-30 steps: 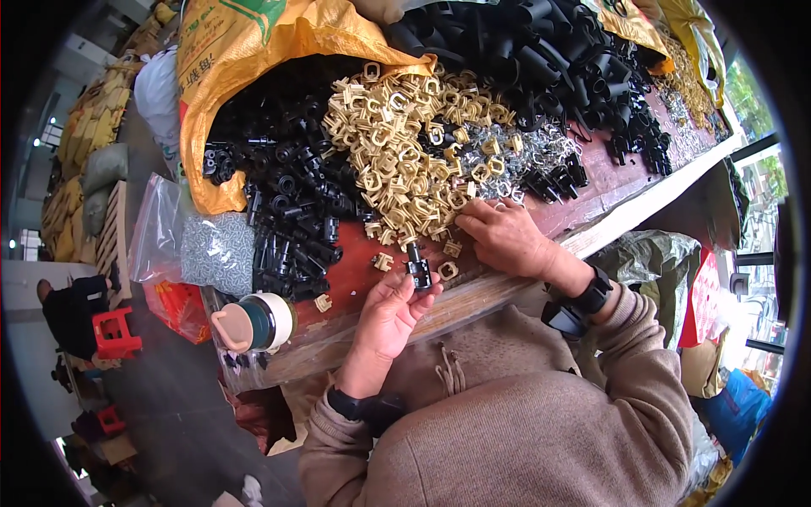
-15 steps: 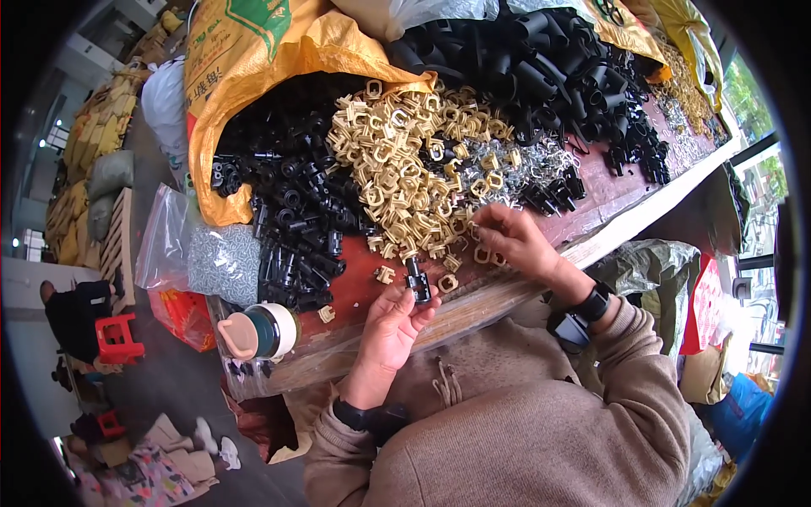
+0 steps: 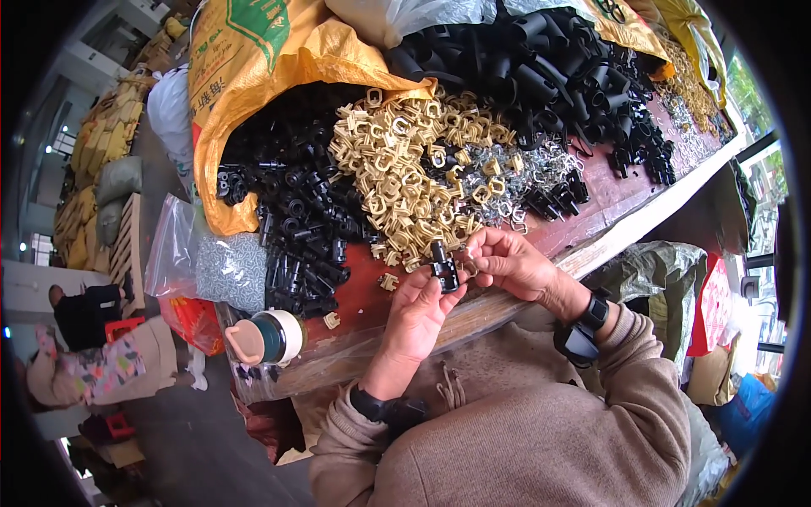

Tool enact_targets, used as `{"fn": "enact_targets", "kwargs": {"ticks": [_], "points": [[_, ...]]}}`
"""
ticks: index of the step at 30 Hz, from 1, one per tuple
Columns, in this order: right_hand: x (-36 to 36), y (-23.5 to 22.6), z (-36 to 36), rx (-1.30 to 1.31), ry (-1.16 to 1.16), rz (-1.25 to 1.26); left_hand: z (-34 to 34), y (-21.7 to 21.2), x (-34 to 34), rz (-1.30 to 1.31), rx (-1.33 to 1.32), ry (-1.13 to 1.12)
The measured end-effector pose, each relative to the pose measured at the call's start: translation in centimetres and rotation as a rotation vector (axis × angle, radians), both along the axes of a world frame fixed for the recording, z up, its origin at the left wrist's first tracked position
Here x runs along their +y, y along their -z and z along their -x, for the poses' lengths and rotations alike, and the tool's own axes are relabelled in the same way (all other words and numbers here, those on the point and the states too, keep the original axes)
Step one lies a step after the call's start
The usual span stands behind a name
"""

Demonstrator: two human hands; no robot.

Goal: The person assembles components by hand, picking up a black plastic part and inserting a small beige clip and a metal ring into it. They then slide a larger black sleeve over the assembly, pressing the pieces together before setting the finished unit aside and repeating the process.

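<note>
Black fitting (image 3: 441, 272) stood upright in the left hand (image 3: 420, 306), pinched between thumb and fingers just over the table edge (image 3: 591, 253), seemingly so its top faced the right hand (image 3: 504, 264). That hand's fingertips closed on something small beside it; I could not tell what. It looked short, tubular, glossy, near the tan clips (image 3: 405, 177).

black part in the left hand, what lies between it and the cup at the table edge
In the head view, bare red tabletop with two loose tan clips lies between the black part and the cup.
</note>
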State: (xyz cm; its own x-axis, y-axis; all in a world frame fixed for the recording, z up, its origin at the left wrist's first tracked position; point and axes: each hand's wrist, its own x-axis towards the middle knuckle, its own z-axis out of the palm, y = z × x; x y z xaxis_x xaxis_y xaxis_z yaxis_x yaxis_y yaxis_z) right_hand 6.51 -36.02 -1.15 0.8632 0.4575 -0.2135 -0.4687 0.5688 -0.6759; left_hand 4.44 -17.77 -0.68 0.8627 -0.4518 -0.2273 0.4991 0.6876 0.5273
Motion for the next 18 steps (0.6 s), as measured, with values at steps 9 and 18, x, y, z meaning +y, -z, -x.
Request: {"fn": "enact_targets", "kwargs": {"ticks": [9, 18], "points": [[-0.5, -0.3, -0.2, -0.166, 0.118, 0.283, -0.3, 0.3, -0.4, -0.129, -0.115, -0.007], [-0.5, -0.9, 0.2, -0.504, -0.01, 0.539, 0.0, 0.0, -0.6, -0.225, -0.216, -0.024]]}}
